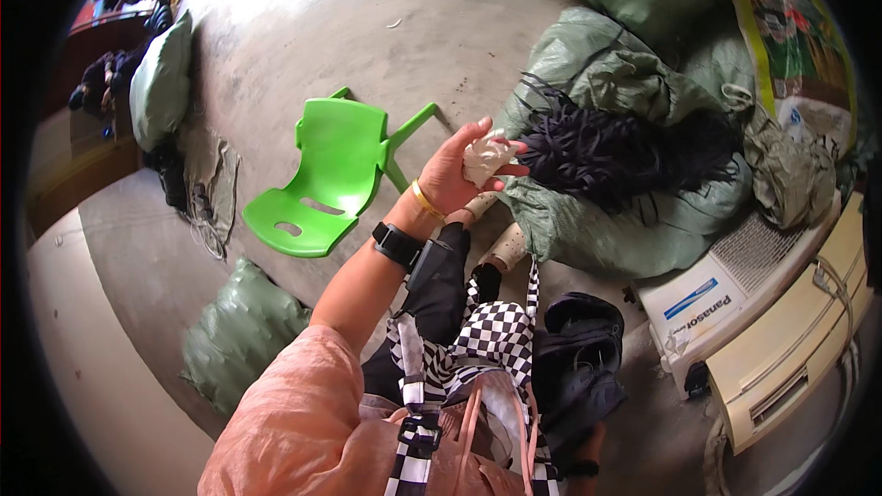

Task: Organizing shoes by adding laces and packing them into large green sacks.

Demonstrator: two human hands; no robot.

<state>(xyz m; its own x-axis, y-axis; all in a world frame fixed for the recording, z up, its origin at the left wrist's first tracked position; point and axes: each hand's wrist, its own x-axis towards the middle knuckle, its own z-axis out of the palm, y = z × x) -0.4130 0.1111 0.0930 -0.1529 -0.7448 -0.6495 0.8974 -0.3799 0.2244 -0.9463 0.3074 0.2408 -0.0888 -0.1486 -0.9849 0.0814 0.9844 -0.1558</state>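
My left hand point(457, 168) is stretched out ahead of me, palm turned up. A crumpled white wad point(487, 160), like tissue or thin plastic, rests in it, with the fingers curled loosely round it. Just to its right, a heap of dark fabric strips point(597, 152) spills from an open green woven sack point(597, 234). At the lower right, part of my right arm point(590, 450) shows below a dark cloth or bag point(579, 349); that hand's fingers are hidden.
A green plastic chair point(335, 165) lies tipped on the floor to the left. Another stuffed green sack point(243, 335) lies nearer, at the lower left. A white carton point(694, 303) and a cream appliance point(781, 331) with a cable stand on the right. More sacks are at the far right.
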